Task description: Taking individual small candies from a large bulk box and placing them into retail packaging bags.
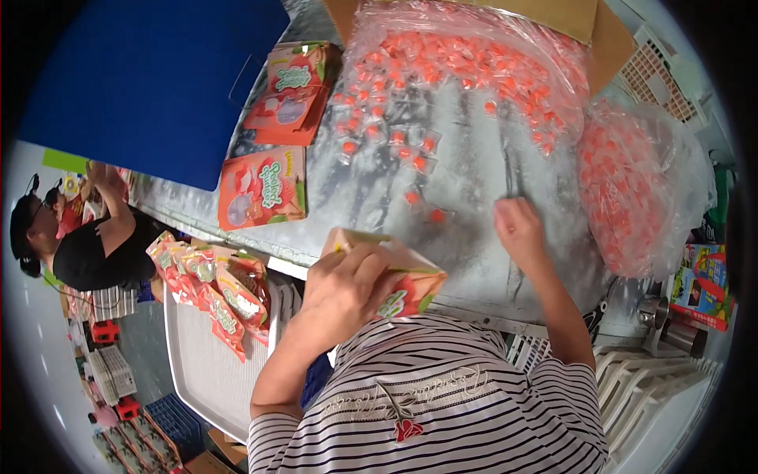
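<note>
Open table [466, 265] surrounds right hand [519, 227], fingers curled; left hand [341, 291] clamps pouch [420, 286] by edge [288, 269]

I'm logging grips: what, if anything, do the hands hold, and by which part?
The left hand holds a pouch by its left side; right hand, can't tell.

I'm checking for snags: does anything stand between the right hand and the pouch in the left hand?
Nothing visible does: the tabletop shows between the right hand and the pouch in the left hand. The nearest loose wrapped candy lies above that line in the picture.
</note>
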{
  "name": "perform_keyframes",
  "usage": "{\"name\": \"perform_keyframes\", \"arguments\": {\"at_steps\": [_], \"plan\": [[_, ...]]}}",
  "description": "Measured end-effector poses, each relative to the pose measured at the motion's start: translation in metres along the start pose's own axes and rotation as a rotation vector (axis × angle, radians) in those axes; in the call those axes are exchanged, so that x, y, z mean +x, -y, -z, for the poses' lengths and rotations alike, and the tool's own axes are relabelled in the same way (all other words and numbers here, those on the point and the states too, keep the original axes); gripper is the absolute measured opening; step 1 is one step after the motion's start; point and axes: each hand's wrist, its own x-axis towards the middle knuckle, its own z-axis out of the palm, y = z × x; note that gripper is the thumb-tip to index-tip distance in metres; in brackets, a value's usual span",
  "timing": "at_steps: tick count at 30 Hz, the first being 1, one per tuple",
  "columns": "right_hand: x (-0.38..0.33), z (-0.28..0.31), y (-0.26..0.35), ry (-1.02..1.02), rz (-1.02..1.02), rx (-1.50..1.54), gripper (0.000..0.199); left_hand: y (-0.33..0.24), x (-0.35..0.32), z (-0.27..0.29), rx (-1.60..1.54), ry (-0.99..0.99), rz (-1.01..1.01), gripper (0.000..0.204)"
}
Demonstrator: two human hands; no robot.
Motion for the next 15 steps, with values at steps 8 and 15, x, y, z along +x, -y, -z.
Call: {"name": "perform_keyframes", "arguments": {"at_steps": [8,15], "plan": [[0.062,0.049,0.150,0.260,-0.576,1.339,0.013,0.004,0.025,-0.030,0.053,0.001,-0.246,0.019],[0.066,-0.003,0.145,0.177,-0.156,1.013,0.015,-0.006,0.022,-0.033,-0.093,0.074,-0.201,0.021]]}}
